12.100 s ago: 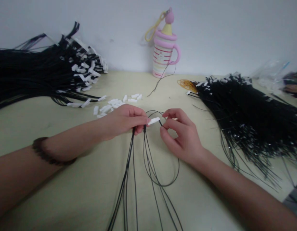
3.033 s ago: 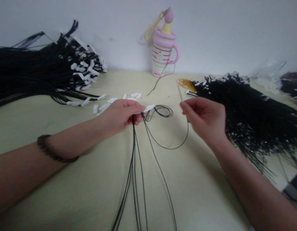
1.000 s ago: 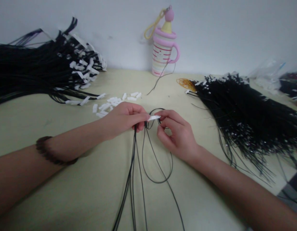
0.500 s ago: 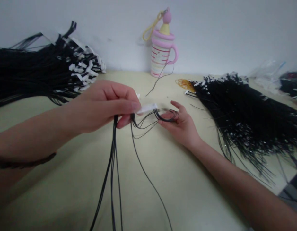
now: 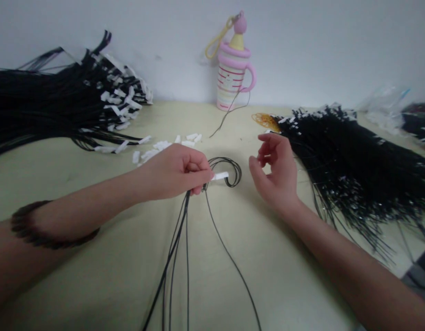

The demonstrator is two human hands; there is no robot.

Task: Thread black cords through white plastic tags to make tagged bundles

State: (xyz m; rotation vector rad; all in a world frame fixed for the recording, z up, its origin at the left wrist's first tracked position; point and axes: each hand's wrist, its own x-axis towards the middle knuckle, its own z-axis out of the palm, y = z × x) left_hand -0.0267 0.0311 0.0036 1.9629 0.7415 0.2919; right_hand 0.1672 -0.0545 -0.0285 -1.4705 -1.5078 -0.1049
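One slim white strip point(image 5: 220, 176) with thin, glossy black cords point(image 5: 187, 208) sits pinched in my left hand point(image 5: 195, 177); my right hand point(image 5: 271, 168) curls empty, fingertips apart.

The left hand point(image 5: 179, 170) hides one end of the white strip point(image 5: 220, 176) and some of the loose white pieces point(image 5: 160, 146) behind it. The hanging black cords point(image 5: 187, 239) run out past the bottom edge. The left cord bundle point(image 5: 43, 99) is cut off by the left edge, the right cord bundle point(image 5: 364, 165) by the right edge. Marks on the striped cup point(image 5: 229, 78) are too small to read. The clear plastic bag point(image 5: 384, 108) is blurred; the dark heap point(image 5: 419, 122) beside it, possibly more cords, is cut off at the right.
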